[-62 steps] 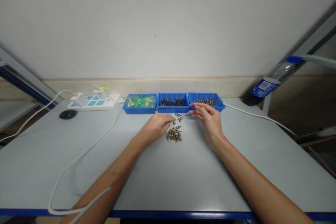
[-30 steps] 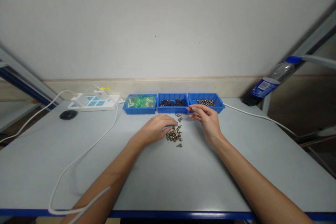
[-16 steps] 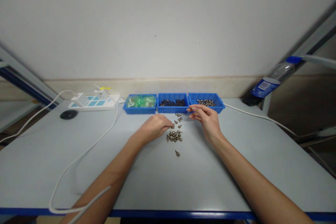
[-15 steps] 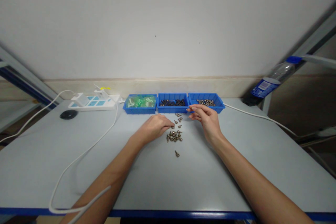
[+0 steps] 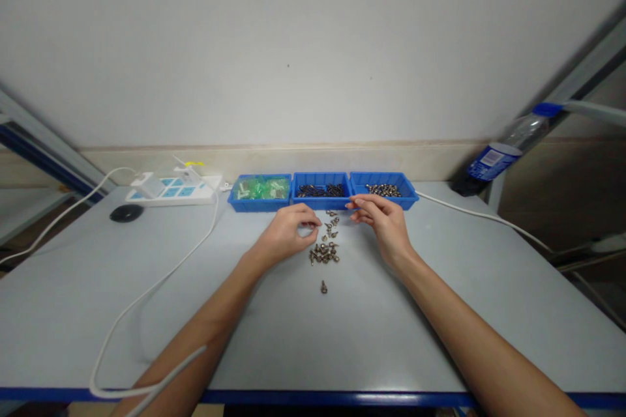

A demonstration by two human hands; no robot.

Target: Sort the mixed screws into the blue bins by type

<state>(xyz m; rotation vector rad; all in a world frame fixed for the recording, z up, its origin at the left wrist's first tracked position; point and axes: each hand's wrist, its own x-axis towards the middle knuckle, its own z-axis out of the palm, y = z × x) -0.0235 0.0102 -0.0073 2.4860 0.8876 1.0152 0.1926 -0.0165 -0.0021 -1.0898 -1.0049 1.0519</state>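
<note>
The light is moderate and rather even. The plain pale grey wall [image 5: 313, 98] is brightest around its lower middle and becomes dimmer toward the upper corners. On the smooth grey tabletop [image 5: 391, 339] there is a soft glare near the front, and its painted blue front edge [image 5: 381, 398] also shines there. Below the slanted grey metal post [image 5: 581, 71], the far right is quite dark. The wide lens stretches the sides. The small brass-coloured metal screws [image 5: 325, 254] look slightly soft.
</note>
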